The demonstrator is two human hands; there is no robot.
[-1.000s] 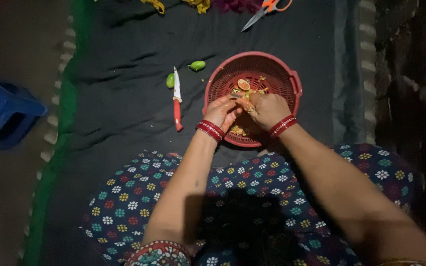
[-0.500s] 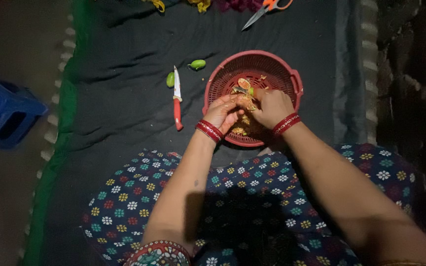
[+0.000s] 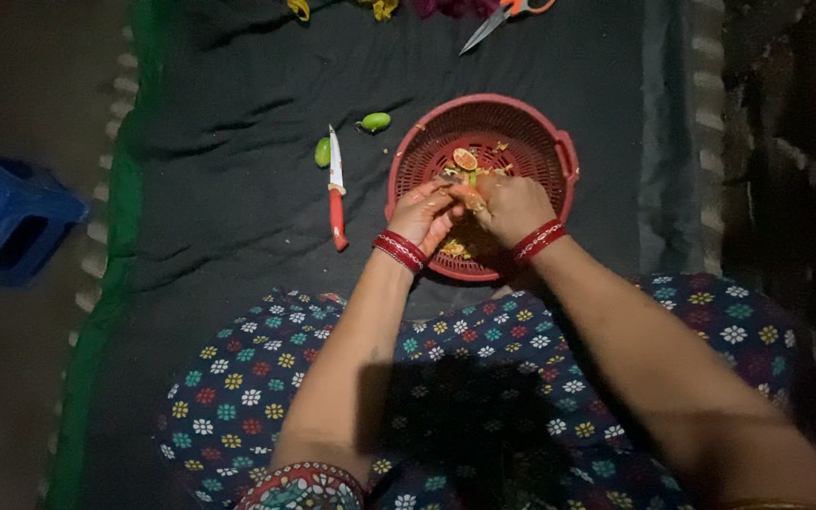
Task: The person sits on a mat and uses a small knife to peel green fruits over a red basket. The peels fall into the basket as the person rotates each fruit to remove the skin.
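Beside the basket: knife, green fruits.

No packages, labels, signs or screens.
Nothing printed, wrapped or lit shows anywhere in the head view.
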